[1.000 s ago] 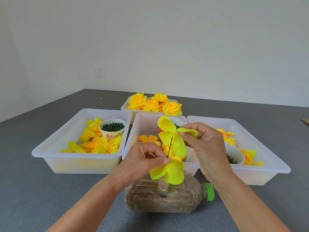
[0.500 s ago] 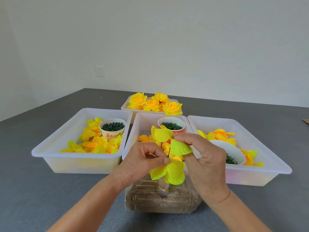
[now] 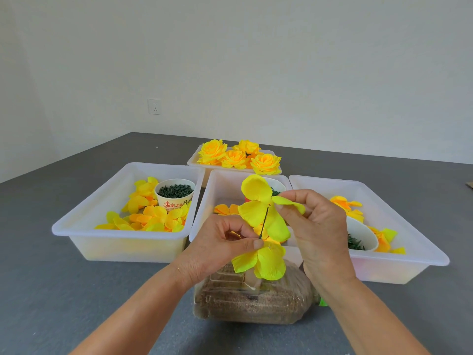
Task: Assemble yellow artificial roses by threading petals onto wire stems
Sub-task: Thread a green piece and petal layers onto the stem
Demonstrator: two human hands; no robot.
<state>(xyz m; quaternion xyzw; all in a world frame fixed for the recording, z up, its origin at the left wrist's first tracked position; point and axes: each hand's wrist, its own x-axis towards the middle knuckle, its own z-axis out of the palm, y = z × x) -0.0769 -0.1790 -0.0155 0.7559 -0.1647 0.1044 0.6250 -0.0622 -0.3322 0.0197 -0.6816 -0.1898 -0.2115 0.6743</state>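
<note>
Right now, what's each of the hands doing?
Left hand: pinching the wire stem above a threaded petal layer.
Right hand: pinching the upper petal piece.

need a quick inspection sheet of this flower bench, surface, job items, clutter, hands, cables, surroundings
surface: grey tabletop, four white trays on it.
job's things: petal piece being threaded on a thin green wire stem; lower petals already on it; loose petals and a cup of green parts in the left tray; finished roses in the far tray.
clutter: plastic bottle of brown grain lying below the hands.
grippers: left hand pinches the stem; right hand pinches the petal piece.
cables: nothing seen.
surroundings: plain white wall, wall socket.
</note>
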